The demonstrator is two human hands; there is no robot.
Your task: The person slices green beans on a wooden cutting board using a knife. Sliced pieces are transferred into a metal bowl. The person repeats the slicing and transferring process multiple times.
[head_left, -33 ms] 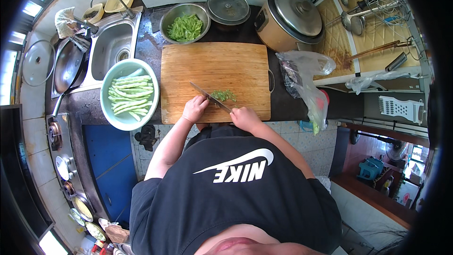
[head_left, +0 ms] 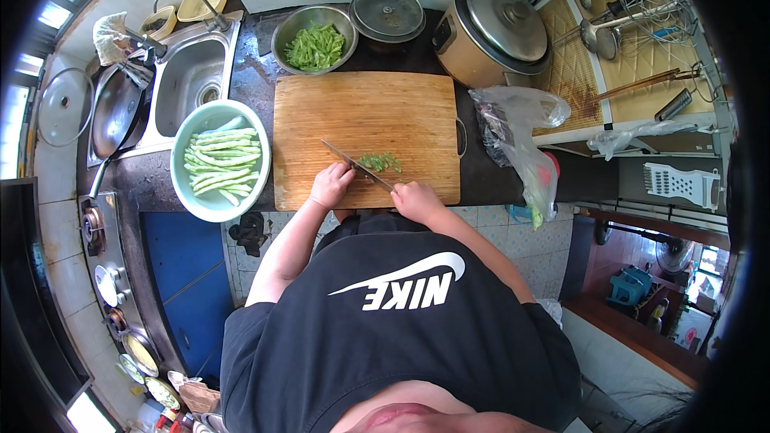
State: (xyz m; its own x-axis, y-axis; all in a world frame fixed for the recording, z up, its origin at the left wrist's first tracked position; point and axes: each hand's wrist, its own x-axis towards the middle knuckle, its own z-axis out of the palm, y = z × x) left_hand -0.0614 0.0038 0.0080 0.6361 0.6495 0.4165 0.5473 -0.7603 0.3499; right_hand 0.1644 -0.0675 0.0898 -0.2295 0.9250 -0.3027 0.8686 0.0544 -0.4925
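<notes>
A knife (head_left: 361,168) lies slantwise over the near part of a wooden cutting board (head_left: 365,112), its tip toward the far left. Its handle is in my right hand (head_left: 416,200), which is closed around it at the board's near edge. Close against the left side of the blade, my left hand (head_left: 330,185) rests on the board with its fingers curled together. What those fingers press on is mostly hidden. Just beyond the blade is a small pile of chopped green pieces (head_left: 380,162).
Left of the board stands a pale green basin (head_left: 178,162) of long green beans (head_left: 220,162). Behind the board are a steel bowl (head_left: 281,53) of cut greens, a lidded pot (head_left: 388,14) and a large rice cooker (head_left: 505,24). A plastic bag (head_left: 525,124) hangs over the counter edge at right.
</notes>
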